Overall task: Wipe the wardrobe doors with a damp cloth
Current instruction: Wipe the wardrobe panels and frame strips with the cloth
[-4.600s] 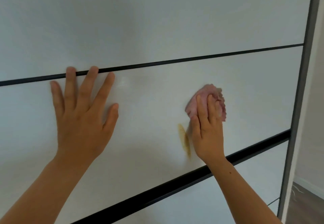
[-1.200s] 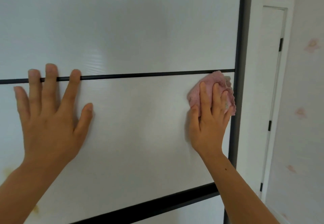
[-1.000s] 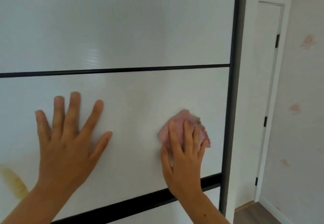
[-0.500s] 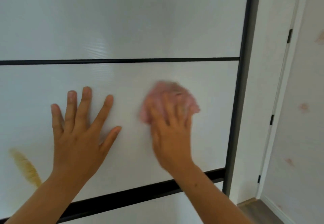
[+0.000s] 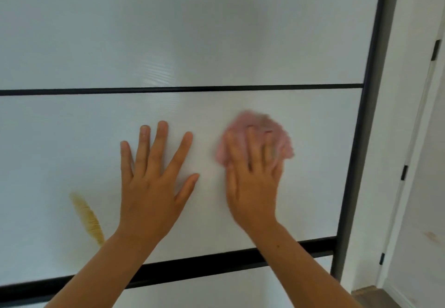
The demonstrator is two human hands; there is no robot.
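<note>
the left hand (image 5: 154, 187) lies flat on the middle panel of the wardrobe door (image 5: 216, 30), fingers spread and straight, holding nothing, apparently as a brace. just to its right, the right hand (image 5: 252, 187) presses a bunched pink cloth (image 5: 255, 122) against the same panel. its fingers lie fairly straight over the fabric rather than pinching it (hand and cloth are both blurred, so the finer detail is hard to read). the cloth sits between the thin black strip (image 5: 192, 88) above and the thick black rail (image 5: 192, 268) below, apart from the dark frame (image 5: 361, 139) at the door's right edge.

the step in hand looks like wiping this middle panel. a yellowish smear (image 5: 88, 216) shows low on the panel, left of the left wrist and well apart from the cloth, so that patch seems not yet cleaned.

to do it well, the palm should stay flat so the whole cloth bears on the panel, with overlapping passes working from the frame toward the smear. the smear will likely need shorter, firmer rubs with a clean fold, or it may spread. steady bracing should stop the door from rocking.
</note>
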